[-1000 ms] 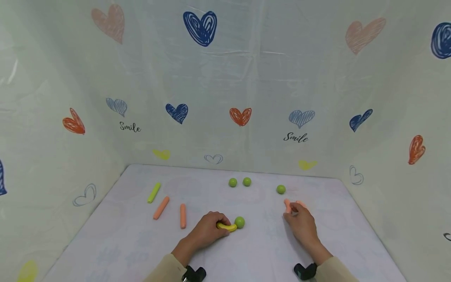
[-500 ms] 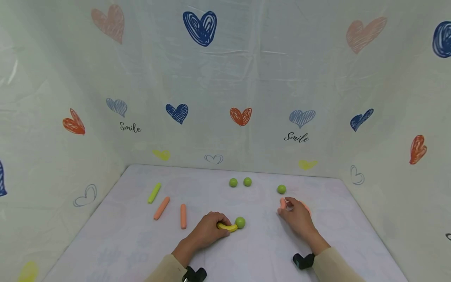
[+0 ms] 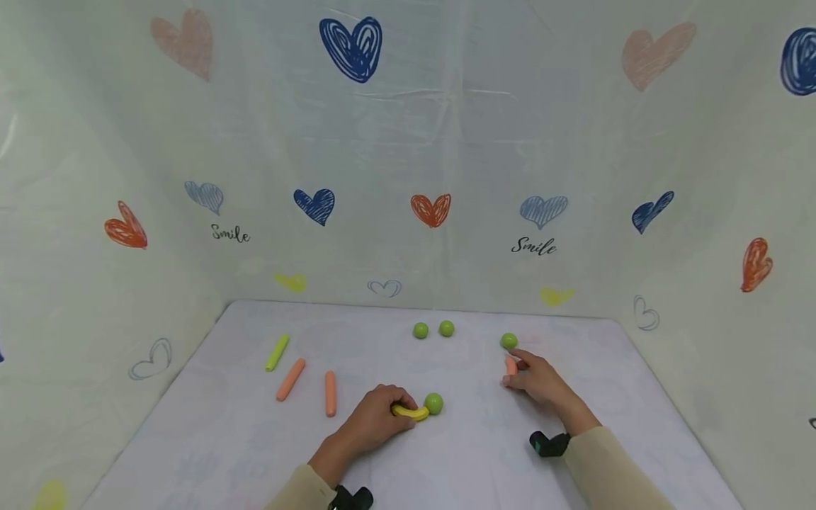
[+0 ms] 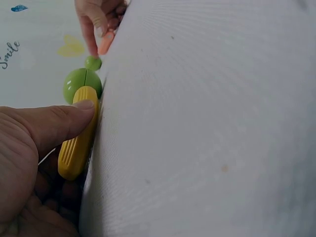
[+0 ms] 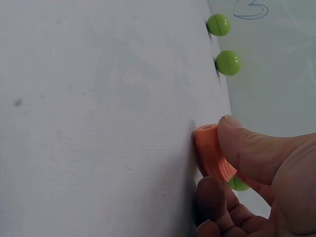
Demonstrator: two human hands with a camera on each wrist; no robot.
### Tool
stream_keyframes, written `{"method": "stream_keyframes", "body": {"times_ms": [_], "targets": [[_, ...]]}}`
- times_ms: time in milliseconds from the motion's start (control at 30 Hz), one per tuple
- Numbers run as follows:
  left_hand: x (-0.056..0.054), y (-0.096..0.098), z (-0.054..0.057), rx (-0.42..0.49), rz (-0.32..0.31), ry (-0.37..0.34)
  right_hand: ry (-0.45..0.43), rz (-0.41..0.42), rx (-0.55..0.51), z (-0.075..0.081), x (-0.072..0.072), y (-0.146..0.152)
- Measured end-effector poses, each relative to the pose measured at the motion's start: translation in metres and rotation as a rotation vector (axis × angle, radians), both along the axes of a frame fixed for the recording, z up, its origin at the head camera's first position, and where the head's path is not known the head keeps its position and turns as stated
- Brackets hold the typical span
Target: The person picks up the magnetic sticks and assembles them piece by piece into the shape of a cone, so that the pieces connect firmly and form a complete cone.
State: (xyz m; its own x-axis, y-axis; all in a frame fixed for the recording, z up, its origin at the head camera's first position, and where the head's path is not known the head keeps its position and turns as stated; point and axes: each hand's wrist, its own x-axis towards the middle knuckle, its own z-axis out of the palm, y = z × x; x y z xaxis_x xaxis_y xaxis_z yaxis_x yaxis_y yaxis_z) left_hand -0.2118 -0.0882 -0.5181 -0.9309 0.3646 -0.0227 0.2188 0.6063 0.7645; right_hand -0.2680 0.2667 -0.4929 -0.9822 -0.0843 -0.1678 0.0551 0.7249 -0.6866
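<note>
Yellow toy banana in the left hand, near the middle of a white-covered bench. Its long axis runs roughly left to right, and its right-hand tip seems to touch a green ball, so that ball lies straight off the banana's end, nearer the left hand than the right. The left thumb presses the banana from above, with fingers beneath.

Farther out and to the right, the right hand pinches a short, curved, ridged orange piece between thumb and fingers. The piece points away from the person, towards a far green ball just beyond it. The index fingertip is at that ball's near edge; whether it touches, I cannot tell. This ball sits directly beyond the piece; bare bench separates the two hands.

Towards the back, a pair of green balls sits side by side, slightly apart. Well to the left lie a lime-green stick, a slanted orange stick and a straighter orange stick. Behind hangs a pale sheet printed with hearts.
</note>
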Motion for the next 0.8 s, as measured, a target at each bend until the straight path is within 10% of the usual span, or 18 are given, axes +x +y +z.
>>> {"method": "stream_keyframes", "body": {"times_ms": [800], "targets": [[0.000, -0.001, -0.001, -0.007, -0.005, 0.014, 0.168, -0.058, -0.144, -0.013, 0.014, -0.014]]}}
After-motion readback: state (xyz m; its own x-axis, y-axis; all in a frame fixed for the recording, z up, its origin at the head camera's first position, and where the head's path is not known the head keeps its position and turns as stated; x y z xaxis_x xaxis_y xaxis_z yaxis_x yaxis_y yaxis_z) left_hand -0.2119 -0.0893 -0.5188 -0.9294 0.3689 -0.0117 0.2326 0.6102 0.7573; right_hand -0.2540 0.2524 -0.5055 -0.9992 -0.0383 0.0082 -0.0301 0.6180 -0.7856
